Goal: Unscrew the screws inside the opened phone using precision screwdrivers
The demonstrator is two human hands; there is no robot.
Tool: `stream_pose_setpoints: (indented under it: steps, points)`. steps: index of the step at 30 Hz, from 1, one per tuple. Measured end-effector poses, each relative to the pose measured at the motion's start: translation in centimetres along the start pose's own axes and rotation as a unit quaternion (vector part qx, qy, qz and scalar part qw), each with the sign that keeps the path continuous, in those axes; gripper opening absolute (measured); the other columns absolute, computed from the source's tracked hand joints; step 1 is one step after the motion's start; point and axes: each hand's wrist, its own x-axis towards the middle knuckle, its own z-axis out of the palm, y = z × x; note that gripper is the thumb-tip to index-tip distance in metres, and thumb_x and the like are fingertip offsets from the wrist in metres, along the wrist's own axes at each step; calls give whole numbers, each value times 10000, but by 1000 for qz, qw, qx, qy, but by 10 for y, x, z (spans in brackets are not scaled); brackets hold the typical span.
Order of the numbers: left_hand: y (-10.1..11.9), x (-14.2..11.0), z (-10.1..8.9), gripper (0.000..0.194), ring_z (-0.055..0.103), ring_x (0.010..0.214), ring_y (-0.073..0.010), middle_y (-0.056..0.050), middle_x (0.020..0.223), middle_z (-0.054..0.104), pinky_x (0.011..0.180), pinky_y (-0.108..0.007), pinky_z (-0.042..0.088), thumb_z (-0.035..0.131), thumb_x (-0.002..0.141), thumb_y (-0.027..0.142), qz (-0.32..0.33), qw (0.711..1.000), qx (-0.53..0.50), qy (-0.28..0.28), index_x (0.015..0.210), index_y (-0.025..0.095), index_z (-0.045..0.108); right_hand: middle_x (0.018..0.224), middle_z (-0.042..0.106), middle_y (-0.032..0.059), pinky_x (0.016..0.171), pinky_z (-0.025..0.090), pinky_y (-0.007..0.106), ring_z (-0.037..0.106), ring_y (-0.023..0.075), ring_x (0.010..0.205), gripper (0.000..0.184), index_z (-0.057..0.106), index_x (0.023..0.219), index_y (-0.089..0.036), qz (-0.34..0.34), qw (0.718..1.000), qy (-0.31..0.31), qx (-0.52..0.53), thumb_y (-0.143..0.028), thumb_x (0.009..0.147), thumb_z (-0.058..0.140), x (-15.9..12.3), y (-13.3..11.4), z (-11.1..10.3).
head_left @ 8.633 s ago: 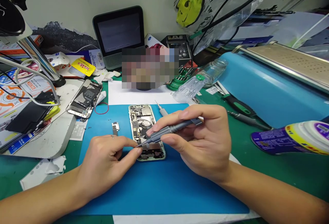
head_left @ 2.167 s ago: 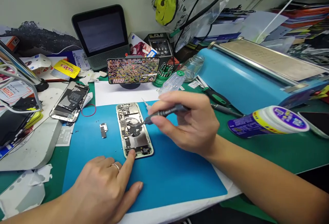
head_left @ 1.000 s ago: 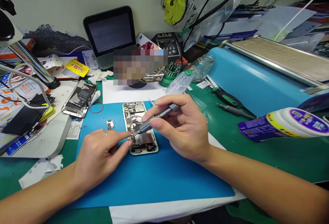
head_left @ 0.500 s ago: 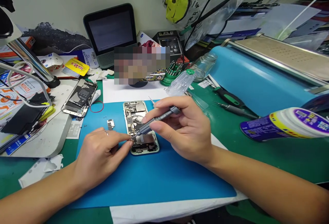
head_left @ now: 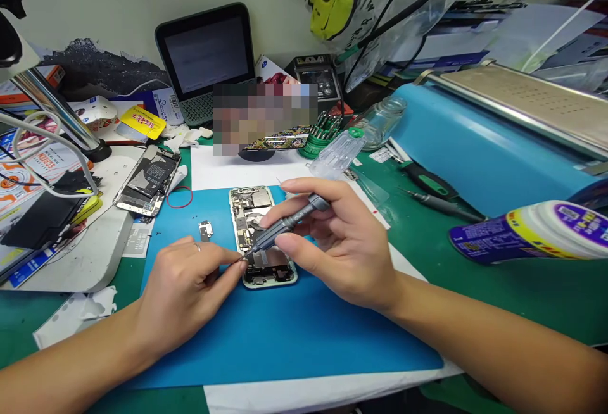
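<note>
An opened phone [head_left: 278, 256] lies on the blue mat, its inner parts and battery area exposed. My right hand [head_left: 342, 243] grips a dark grey screwdriver [head_left: 289, 221] by its handle, slanting down to the left over the phone. A thin pointed tip shows above my right fingers; most of that tool is hidden. My left hand [head_left: 190, 287], with a ring on one finger, pinches thumb and forefinger together at the screwdriver's tip, by the phone's left edge. What sits in the pinch is too small to make out. A small metal part [head_left: 205, 230] lies left of the phone.
Another opened phone [head_left: 148, 180] rests at the left by a lamp post [head_left: 57, 113]. Behind the blue mat [head_left: 285, 344] stand a green bit holder [head_left: 318, 145] and a display [head_left: 206, 53]. A purple-white bottle [head_left: 522, 233] lies at the right, near green-handled pliers [head_left: 427, 180].
The screwdriver's handle end has tipped slightly left and now stands a little steeper. My left hand keeps its pinch at the tip. The whole view has shifted slightly.
</note>
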Motion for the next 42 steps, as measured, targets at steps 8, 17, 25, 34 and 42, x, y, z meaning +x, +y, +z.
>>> stream_pose_setpoints:
  steps: [8, 17, 25, 34, 42]
  points:
    - [1, 0, 0, 131, 460, 471, -94, 89, 533, 509, 531, -253, 336, 657, 991, 251, -12, 1000, -13, 4, 892, 202, 727, 961, 753, 26, 694, 662, 218, 751, 131, 849, 406, 524, 1290, -263, 2, 1000, -1, 10, -177, 933, 696, -2, 2, 0]
    - [6, -3, -5, 87, 424, 480, -82, 102, 601, 450, 509, -233, 339, 681, 945, 223, -16, 996, -43, 78, 950, 209, 595, 959, 737, 1, 730, 657, 207, 744, 121, 863, 466, 536, 1319, -290, -11, 1000, 3, -17, -128, 916, 703, 0, 4, -4]
    - [20, -11, -2, 231, 525, 462, -153, 20, 627, 621, 445, -349, 351, 507, 1027, 216, 169, 981, 56, -70, 1172, 75, 621, 943, 688, 0, 738, 657, 261, 715, 133, 815, 507, 455, 1376, -338, -48, 997, 21, -56, -168, 948, 668, 5, 13, -7]
    - [18, -18, 7, 348, 613, 466, -197, -20, 625, 662, 422, -374, 443, 429, 1062, 263, 144, 977, 121, -99, 1201, 23, 639, 980, 726, 21, 738, 653, 294, 735, 148, 789, 545, 450, 1403, -306, -135, 979, -62, -138, -140, 934, 674, -1, 15, -2]
    - [17, -18, 9, 362, 607, 461, -204, -21, 628, 666, 431, -375, 445, 407, 1070, 280, 136, 976, 130, -111, 1164, 40, 662, 998, 725, 32, 739, 664, 295, 736, 151, 805, 527, 453, 1405, -306, -131, 978, -68, -148, -160, 946, 666, -1, 15, 0]
